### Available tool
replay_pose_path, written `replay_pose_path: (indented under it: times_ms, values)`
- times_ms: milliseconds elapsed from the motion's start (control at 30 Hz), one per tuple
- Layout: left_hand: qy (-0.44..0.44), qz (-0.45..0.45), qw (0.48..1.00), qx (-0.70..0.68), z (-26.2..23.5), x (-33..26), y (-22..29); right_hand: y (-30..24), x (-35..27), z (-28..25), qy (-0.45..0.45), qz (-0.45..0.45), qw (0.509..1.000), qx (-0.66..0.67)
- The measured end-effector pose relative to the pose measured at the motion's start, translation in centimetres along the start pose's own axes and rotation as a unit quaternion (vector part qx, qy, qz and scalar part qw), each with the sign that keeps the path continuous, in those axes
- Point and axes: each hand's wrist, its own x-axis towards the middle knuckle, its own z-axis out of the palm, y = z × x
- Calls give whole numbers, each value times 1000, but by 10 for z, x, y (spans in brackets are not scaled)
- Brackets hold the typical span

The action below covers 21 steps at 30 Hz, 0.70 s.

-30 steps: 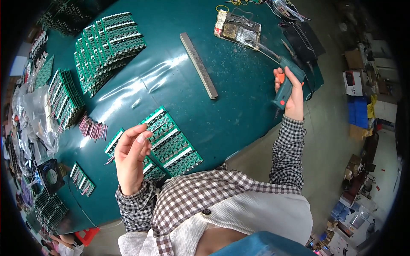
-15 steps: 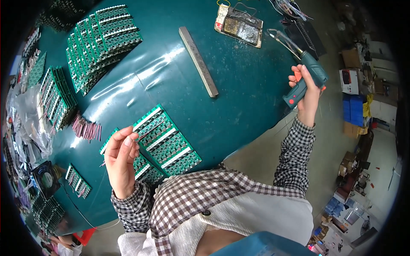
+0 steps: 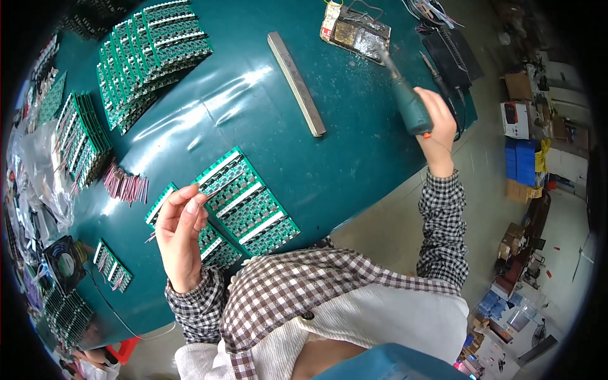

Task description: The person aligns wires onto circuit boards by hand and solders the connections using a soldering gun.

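Observation:
In my right hand [image 3: 437,126] is a green soldering gun [image 3: 410,104], its fingers wrapped round the body. The gun's tip is smeared by motion and lies over the right edge of a small blackened solder tray [image 3: 358,35]. My left hand [image 3: 182,237] is closed in a pinch on a thin wire [image 3: 223,187], which reaches right over a green circuit board panel [image 3: 253,206]. A second board panel [image 3: 215,247] lies partly hidden behind that hand. Small dark and white parts fill both panels in rows.
A long grey bar [image 3: 296,85] lies mid-table. Stacked circuit boards [image 3: 152,54] stand at the far left, with bundled wires [image 3: 126,183] nearer me. A small fan [image 3: 63,263] is at left. A soldering iron [image 3: 436,75] rests by a black box [image 3: 449,57] at far right.
My right hand has swung the soldering gun left, turning it so its tip points at the solder tray. The soldering iron behind has come into sight. My left hand has stayed nearly still.

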Motion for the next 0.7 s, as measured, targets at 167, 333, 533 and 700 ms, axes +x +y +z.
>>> replay_pose_path:
  times_ms: [167, 333, 533, 700]
  values:
    - [55, 10, 998, -3, 6, -3, 0, -15, -22, -1, -46, 16, 999, 19]
    - [56, 10, 998, -2, 3, -3, -3, -22, -6, 3, 82, 334, 839, 421]
    - [52, 16, 998, -7, 5, -4, -3, 10, -8, 15, 71, 437, 713, 544]
    - [61, 12, 998, -12, 2, -2, -4, 4, -25, 4, 82, 453, 727, 509]
